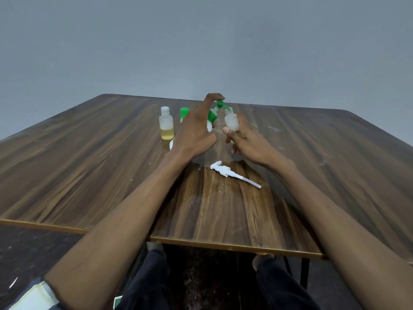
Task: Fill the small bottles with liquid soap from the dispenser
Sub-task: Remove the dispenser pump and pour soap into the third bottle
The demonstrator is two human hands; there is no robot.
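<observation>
My left hand (pixel 196 128) is on the soap dispenser, whose green pump head (pixel 218 108) shows past my fingers; my index finger lies curled over the top of the pump. The dispenser's body is mostly hidden behind that hand. My right hand (pixel 243 137) grips a small translucent bottle (pixel 232 120), uncapped, with its open neck just under the green spout. A second small bottle (pixel 166 124), with a white cap and yellow liquid in its lower part, stands to the left. A green-capped bottle (pixel 184 114) stands behind my left hand, partly hidden.
A loose white pump head with its dip tube (pixel 232 173) lies on the wooden table (pixel 89 164) in front of my hands. A white round object (pixel 171 144) peeks out by my left wrist. The table's near edge runs over my knees.
</observation>
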